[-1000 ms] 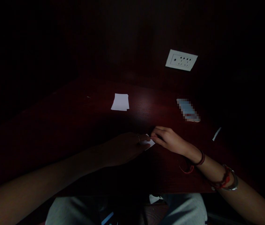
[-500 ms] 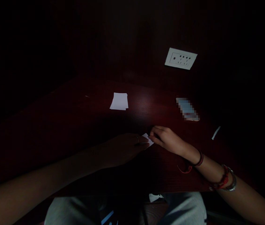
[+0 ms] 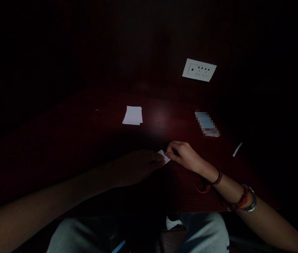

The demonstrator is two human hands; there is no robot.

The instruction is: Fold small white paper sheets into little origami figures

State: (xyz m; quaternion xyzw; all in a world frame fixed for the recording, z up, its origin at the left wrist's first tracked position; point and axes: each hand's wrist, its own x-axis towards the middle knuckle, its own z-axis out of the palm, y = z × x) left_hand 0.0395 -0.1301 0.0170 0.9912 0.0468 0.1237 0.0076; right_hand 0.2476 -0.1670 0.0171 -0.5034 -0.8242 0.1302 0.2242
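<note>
A small piece of white paper [image 3: 166,160] lies between my two hands on the dark red table, mostly covered by fingers. My left hand [image 3: 140,165], in deep shadow with a ring on one finger, grips its left side. On its right edge, my right hand [image 3: 183,154] has thumb and fingers curled together in a pinch. The fold or shape of the paper is too small to make out. Farther back lies a short stack of white paper sheets [image 3: 133,115], apart from both hands.
A phone [image 3: 207,124], blurred out, lies at the right. Beyond it is a thin white strip [image 3: 237,149]. A white wall socket [image 3: 199,70] sits on the dark wall behind. The table's front edge runs above my knees [image 3: 204,232].
The view has shifted slightly, so table items appear a little farther left. Both hands stay at the small paper, with the right fingertips moving only slightly against it.
</note>
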